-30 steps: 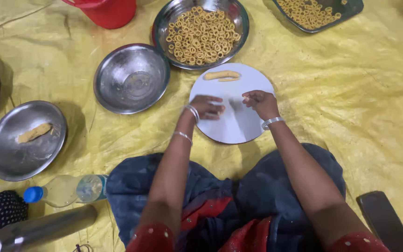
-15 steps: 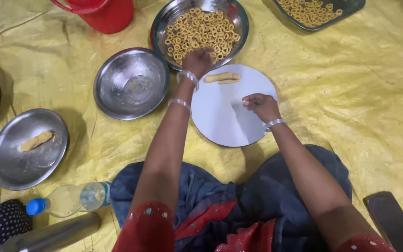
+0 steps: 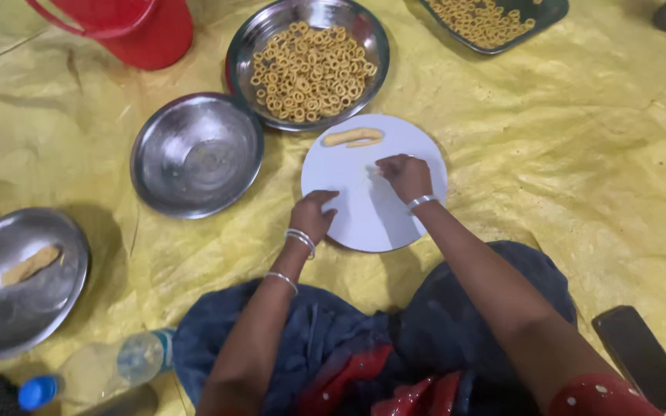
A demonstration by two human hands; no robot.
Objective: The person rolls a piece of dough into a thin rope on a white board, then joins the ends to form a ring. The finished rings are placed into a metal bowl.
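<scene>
I see my left hand (image 3: 314,217) resting on the near left edge of the round white board (image 3: 364,208), fingers curled loosely against its rim and gripping nothing that I can make out. My right hand (image 3: 404,176) sits on the middle of the board with its fingers bunched down on the surface; whether they pinch a bit of dough beneath them I cannot tell, since that spot is blurred. A short roll of pale dough (image 3: 354,138) lies at the far edge of the board, apart from both hands. The board lies on a yellow sheet (image 3: 549,154) spread over the floor.

Just beyond the board stands a steel bowl (image 3: 244,42) filled with small dough rings (image 3: 310,71), its rim touching the board's far edge. To the left of the board is an empty steel bowl (image 3: 196,154). Towards the sheet's left edge a steel plate (image 3: 17,308) carries another dough piece (image 3: 31,265). A red bucket (image 3: 129,31) stands at the far left corner, and a dark tray (image 3: 549,15) of rings at the far right. A plastic bottle (image 3: 94,370) lies at the near left, a dark phone (image 3: 641,356) at the near right.
</scene>
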